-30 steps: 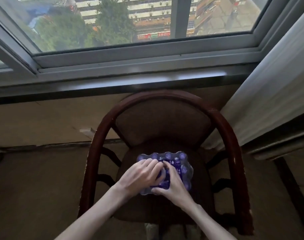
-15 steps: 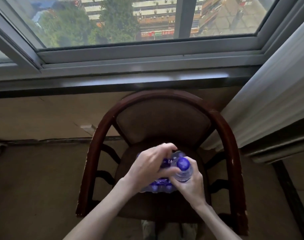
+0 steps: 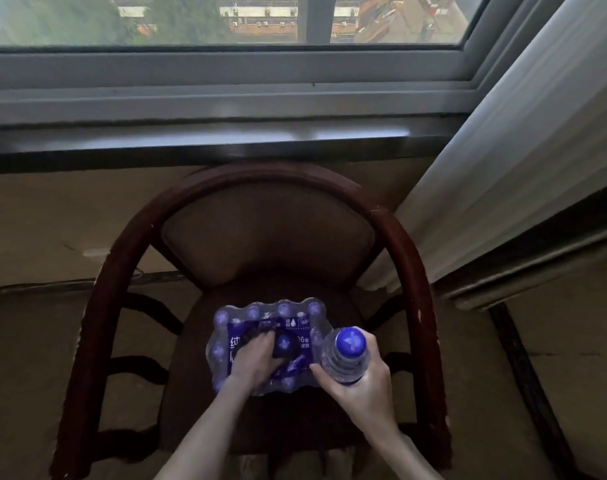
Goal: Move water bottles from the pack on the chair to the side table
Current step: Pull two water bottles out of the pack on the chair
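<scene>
While the right hand point(image 3: 359, 382) grips one water bottle point(image 3: 345, 358) upright around its body, just off the pack's 3 o'clock edge, the left hand point(image 3: 255, 360) is pushed down into the torn plastic wrap of the pack point(image 3: 270, 344), fingers curled among the bottles; whether they have closed on one cannot be told. The pack sits on the seat of the wooden armchair point(image 3: 409, 271), toward the front.

Risks, as judged: pulling a second bottle one-handed could drag the whole pack toward the 6 o'clock seat edge, since nothing steadies it. Torn film may snag a bottle neck. The held bottle's ribbed wall may flex under a tight squeeze.

Not visible: the side table, so the carry route cannot be assessed. Left fingertips are hidden under the wrap. The number of bottles left is unclear. Label print is only partly legible.
</scene>
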A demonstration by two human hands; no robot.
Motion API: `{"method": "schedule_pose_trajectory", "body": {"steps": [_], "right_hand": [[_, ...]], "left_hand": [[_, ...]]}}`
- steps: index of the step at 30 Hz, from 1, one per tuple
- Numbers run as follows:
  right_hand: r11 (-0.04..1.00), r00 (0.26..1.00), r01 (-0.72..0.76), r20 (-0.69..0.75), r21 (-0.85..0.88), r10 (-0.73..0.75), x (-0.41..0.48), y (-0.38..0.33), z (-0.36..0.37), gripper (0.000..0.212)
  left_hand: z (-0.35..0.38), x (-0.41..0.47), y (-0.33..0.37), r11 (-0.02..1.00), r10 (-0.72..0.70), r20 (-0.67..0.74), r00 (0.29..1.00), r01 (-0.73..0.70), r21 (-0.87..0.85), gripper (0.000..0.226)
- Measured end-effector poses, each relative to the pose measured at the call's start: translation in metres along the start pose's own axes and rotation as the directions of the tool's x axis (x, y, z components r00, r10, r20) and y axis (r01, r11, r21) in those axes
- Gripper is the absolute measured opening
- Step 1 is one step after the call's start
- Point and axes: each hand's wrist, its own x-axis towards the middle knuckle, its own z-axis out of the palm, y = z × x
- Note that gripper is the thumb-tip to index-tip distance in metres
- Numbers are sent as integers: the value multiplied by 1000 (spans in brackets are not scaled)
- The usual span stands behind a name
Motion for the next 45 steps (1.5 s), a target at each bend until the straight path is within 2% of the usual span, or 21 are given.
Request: {"method": "schedule_pose_trajectory", "body": {"steps": [2,5,8,12,16,19,21,23,25,28,31,32,38,43,45], "right_hand": [[1000,1000,-18,-16,-11,18,-2,5,-2,66],[998,997,-56,-50,4,56,-4,11,-1,65],[998,995,-60,-74,-5,60,-6,13,0,65],[996,993,-84,-78,5,84,-10,10,3,66],[996,991,-91,-94,10,92,-9,2,7,66],[993,989,-116,-92,32,118,-6,-9,13,65],[992,988,-116,-100,44,120,-3,-21,18,64],[992,989,-110,-93,54,114,2,-36,22,64],[994,992,-95,-84,48,99,8,-54,26,65],[998,998,-53,-40,40,55,20,-87,30,70],[999,998,32,55,24,-33,35,-125,33,70],[997,993,71,92,17,-73,40,-139,34,68],[965,928,261,265,36,-261,68,-222,49,61],[928,859,360,355,95,-370,81,-296,66,55],[919,832,372,392,130,-392,82,-324,77,59]], "left_hand": [[2,6,6,998,-27,-26,999,25,-54,34],[12,11,9,999,-30,-122,992,24,-45,31],[17,9,2,994,24,-167,986,-42,-103,24],[11,4,-5,990,22,-199,980,-48,-129,46],[-6,-14,-14,954,136,-307,942,-208,-215,32],[-35,-35,-16,943,206,-394,896,-290,-166,34],[-56,-50,-14,951,206,-449,869,-286,-118,36],[-75,-67,-12,954,154,-551,820,-269,-134,31],[-94,-86,-9,914,9,-641,767,-266,-305,24],[-127,-114,1,733,-185,-658,730,-344,-587,24],[-164,-139,18,576,-223,-664,714,-453,-680,36],[-176,-145,24,560,-232,-678,697,-474,-679,35],[-254,-189,34,609,-262,-748,610,-497,-619,36],[-323,-234,29,703,-290,-822,491,-473,-531,28],[-349,-256,24,719,-322,-849,418,-475,-507,27]]}}
